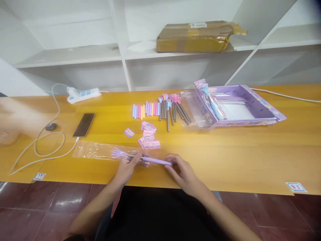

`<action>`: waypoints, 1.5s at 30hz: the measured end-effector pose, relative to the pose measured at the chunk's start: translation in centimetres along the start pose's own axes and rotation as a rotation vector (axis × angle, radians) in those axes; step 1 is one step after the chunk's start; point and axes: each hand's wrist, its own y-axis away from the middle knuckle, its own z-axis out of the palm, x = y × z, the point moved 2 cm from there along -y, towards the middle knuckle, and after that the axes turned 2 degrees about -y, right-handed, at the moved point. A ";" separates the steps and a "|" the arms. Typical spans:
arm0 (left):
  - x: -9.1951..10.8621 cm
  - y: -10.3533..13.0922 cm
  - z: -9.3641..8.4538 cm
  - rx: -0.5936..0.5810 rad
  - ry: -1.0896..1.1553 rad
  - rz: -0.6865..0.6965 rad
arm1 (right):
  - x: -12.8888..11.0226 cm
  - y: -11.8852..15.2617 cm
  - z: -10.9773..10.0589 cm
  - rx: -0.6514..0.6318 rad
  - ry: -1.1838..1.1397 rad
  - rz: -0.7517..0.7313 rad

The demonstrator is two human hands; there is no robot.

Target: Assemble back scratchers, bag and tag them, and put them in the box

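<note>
A purple back scratcher [156,160] with a hand-shaped head lies across both my hands, its head to the left. My left hand [129,169] is closed around its metal shaft, and my right hand [182,170] pinches the end of the purple handle. Clear plastic bag film [92,150] stretches left from beneath the head; whether the scratcher is inside it I cannot tell. Beyond my hands lie printed cards [149,135], a row of coloured handle tubes [151,108] and several metal shafts with small hand-shaped heads [170,107].
A purple display box [263,120] stands at the right, a bagged blue back scratcher [212,105] on its left edge. At left are a charging phone [84,125], looping white cable [37,140] and power strip [84,94]. A taped carton [193,36] rests on the shelf.
</note>
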 end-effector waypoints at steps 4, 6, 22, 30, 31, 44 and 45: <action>-0.6 -0.3 -0.3 0.013 0.110 -0.022 | 0.6 0.4 -0.5 0.004 -0.200 0.037; -0.7 -0.1 -0.1 -0.078 0.081 -0.050 | 0.5 0.3 -0.6 -0.018 -0.243 0.026; -0.1 1.4 1.2 -0.505 -0.297 -0.085 | -1.2 -0.4 0.9 -0.206 -0.229 0.070; -1.0 0.2 -0.2 -0.127 -0.152 -0.034 | -0.4 0.3 1.4 -0.216 -0.015 -0.065; -1.1 0.2 -0.3 -0.125 -0.143 -0.035 | -0.3 0.3 1.5 -0.208 0.019 -0.107; 0.3 0.7 0.2 -0.396 -0.242 0.018 | -0.5 0.4 1.4 -0.080 0.190 -0.397; 0.3 0.7 0.2 -0.404 -0.239 0.015 | -0.6 0.4 1.4 -0.080 0.188 -0.410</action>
